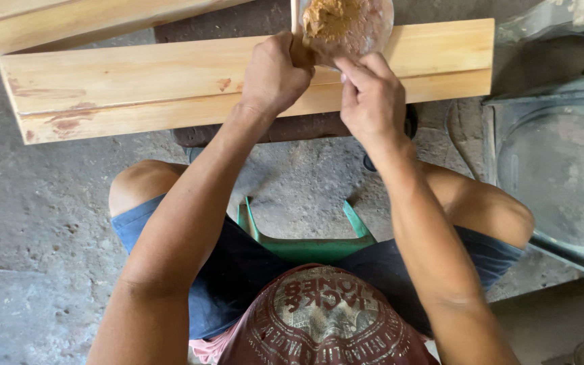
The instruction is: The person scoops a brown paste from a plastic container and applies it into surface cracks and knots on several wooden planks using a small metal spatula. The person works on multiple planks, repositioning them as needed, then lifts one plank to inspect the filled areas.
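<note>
Wood: your pale moulded plank lies across the top of the view, long axis running left to right, its right end squarely cut near the grey slab.
Plank marks: reddish-brown smears sit near the left end and one small blotch near the middle.
Second board: another pale board lies beyond it at the upper left, tilted a little against the first.
Support: a dark block shows under the plank's middle.
Container: a round clear dish holding tan-brown paste rests at the plank's far edge, just above your hands.
Left hand: your left hand is curled into a fist over the plank's middle, clenched on something brownish at the dish's rim; you cannot tell what it is.
Right hand: your right hand is bent over just beside the left, fingertips pressed to the underside of the dish; whether it grasps the dish cannot be told.
Seat: a green stool shows between your knees.
Right side: a grey slab with a round disc lies well apart from your hands.
Floor: rough grey concrete.
</note>
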